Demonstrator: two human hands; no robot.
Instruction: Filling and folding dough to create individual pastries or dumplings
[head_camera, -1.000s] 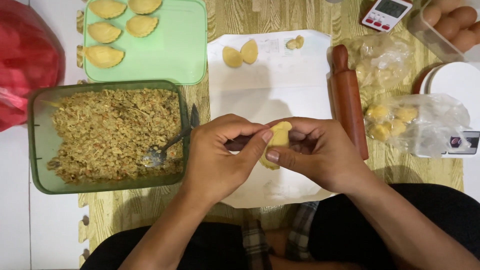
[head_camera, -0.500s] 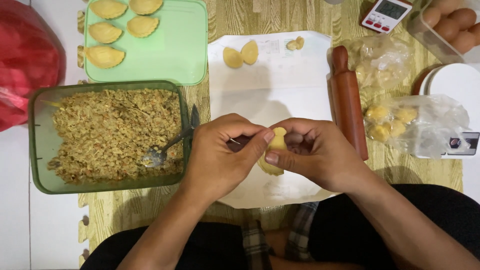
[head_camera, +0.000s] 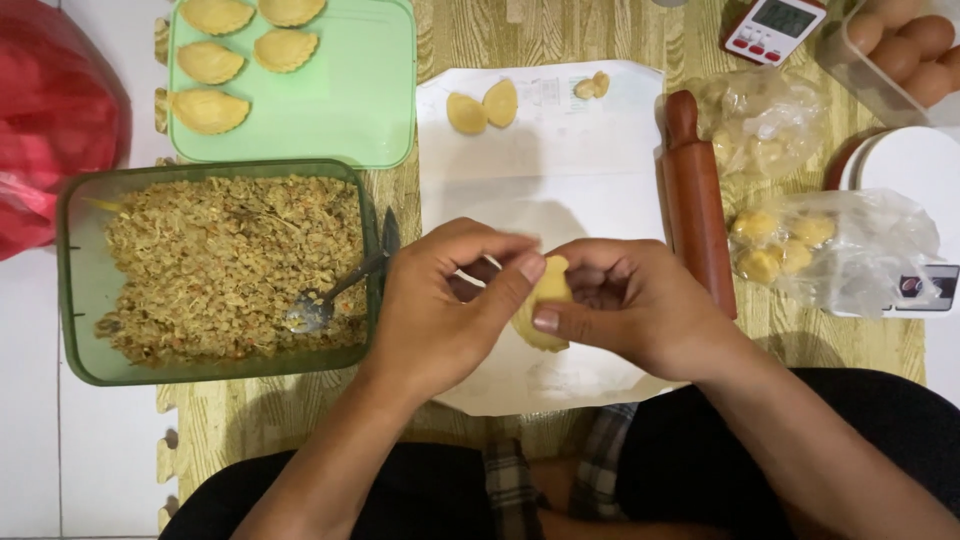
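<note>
Both my hands meet over a white sheet and pinch one yellow dough pastry between them. My left hand presses its edge with thumb and forefinger. My right hand cups it from the other side. A green-rimmed container of brown minced filling with a spoon in it stands just left of my left hand. Several folded pastries lie on a light green tray behind it.
A wooden rolling pin lies right of the sheet. Bags of dough balls sit further right, with a white scale, eggs and a small timer. Two dough pieces lie on the sheet's far side. A red bag is at far left.
My fingers have shifted slightly along the pastry's edge while pinching it. Nothing else has moved.
</note>
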